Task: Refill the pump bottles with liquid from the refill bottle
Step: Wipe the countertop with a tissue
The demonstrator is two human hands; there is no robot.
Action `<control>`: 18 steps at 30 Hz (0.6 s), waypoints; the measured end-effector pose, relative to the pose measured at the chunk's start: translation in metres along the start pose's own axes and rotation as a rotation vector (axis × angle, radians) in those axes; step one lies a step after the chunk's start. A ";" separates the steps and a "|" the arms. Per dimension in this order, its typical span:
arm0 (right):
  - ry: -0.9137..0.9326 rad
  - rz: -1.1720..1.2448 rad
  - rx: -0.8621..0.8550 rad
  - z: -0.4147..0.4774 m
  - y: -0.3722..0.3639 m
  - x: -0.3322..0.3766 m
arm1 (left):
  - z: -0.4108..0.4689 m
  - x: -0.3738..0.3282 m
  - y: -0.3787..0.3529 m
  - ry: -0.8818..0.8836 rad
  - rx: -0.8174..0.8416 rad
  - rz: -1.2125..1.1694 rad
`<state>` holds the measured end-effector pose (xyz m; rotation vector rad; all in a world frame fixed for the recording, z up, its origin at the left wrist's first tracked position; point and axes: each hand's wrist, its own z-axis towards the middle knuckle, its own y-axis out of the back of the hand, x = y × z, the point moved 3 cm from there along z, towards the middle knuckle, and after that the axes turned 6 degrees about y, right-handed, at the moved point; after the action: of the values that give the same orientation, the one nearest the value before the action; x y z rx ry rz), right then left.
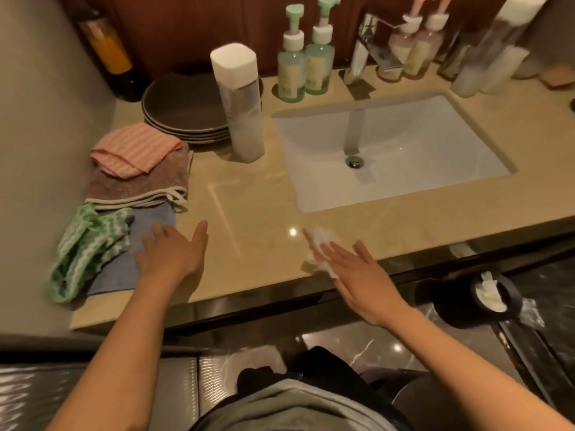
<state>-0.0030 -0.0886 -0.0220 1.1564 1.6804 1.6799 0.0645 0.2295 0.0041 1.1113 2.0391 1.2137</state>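
Right hand (348,265) presses a tissue (319,241) flat-fingered onto the counter (255,209), probably mopping drips; left hand (171,253) lies spread on a blue cloth (121,272). Refill bottle (241,107) stands capped beside the green pump bottles (291,73).

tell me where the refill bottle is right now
In the head view the refill bottle stands upright on the counter, left of the sink, beside the stack of plates, nearer than the green pump bottles.

Left of the sink (435,126), open counter (249,194) reaches back to the refill bottle (241,104). Plates (180,110) and stacked towels (140,178) block farther left, and pump bottles (306,63) stand behind.
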 end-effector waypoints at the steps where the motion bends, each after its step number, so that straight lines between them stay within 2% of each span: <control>1: -0.046 -0.005 -0.007 -0.007 0.006 -0.022 | -0.008 -0.005 -0.003 0.012 -0.011 -0.012; 6: -0.219 -0.034 -0.052 -0.002 0.024 -0.098 | -0.052 -0.040 -0.035 -0.108 -0.098 -0.065; 11: -0.330 -0.043 -0.140 0.035 0.021 -0.080 | -0.089 -0.071 -0.059 -0.244 -0.109 -0.083; 18: -0.111 -0.012 -0.113 0.017 0.004 -0.026 | -0.110 -0.132 -0.061 -0.385 -0.057 -0.203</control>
<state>0.0253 -0.1009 -0.0260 1.1612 1.5027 1.6492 0.0276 0.0510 0.0043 0.9944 1.7624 0.8744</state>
